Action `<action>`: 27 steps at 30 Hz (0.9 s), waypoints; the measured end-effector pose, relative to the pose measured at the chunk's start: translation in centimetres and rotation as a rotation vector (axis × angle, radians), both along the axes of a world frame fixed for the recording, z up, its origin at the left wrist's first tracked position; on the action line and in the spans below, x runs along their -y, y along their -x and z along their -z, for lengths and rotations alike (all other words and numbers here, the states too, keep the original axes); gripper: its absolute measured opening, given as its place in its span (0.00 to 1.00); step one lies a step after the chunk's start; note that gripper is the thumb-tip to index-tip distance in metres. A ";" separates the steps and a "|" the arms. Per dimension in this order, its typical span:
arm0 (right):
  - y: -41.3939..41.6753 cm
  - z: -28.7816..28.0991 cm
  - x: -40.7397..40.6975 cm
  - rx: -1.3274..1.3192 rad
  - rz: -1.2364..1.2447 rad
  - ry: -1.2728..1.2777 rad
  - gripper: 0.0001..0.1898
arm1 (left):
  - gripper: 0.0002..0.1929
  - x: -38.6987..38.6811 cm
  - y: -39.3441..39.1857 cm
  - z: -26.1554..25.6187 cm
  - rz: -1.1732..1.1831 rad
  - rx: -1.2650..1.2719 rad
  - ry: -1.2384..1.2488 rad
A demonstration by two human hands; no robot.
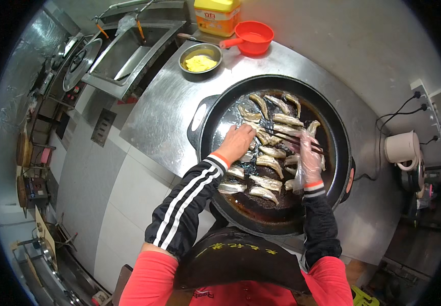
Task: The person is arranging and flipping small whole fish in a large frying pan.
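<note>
A large round black pan (339,183) stands on the steel table before me, with many pieces of silvery fish (269,162) spread over its oily bottom. My right hand (309,160), in a clear plastic glove, holds a pair of dark chopsticks (281,134) whose tips point left among the fish pieces. My bare left hand (236,142) is over the left middle of the pan, its fingertips at a piece of fish near the chopstick tips. Whether those fingers grip the piece, I cannot tell.
Behind the pan, on the steel table (155,126), are a metal bowl (209,51) of yellow food, a red plastic ladle (254,38) and a yellow jug (217,19). A steel sink (109,63) is at the upper left. An electric kettle (400,149) and cables stand to the right.
</note>
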State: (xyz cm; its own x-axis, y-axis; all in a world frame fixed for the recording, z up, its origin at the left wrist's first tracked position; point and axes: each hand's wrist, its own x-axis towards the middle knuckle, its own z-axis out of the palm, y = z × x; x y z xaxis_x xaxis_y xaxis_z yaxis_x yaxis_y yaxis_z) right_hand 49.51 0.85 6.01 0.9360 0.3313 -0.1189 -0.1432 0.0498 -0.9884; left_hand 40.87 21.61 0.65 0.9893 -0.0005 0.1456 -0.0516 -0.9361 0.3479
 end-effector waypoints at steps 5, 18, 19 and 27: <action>3.0 -2.3 0.2 0.112 -0.036 0.371 0.18 | 0.18 -1.6 1.7 -2.4 -0.182 0.251 0.099; 3.8 -2.6 0.6 0.295 -0.021 0.281 0.15 | 0.08 -4.0 19.7 -4.9 -0.613 0.460 0.260; 4.4 -3.2 0.4 0.384 -0.056 0.360 0.15 | 0.06 -4.0 21.5 -4.3 -0.692 0.462 0.261; 9.4 1.1 -1.9 0.519 -0.160 0.277 0.13 | 0.08 -3.9 33.2 5.8 -1.216 0.390 0.473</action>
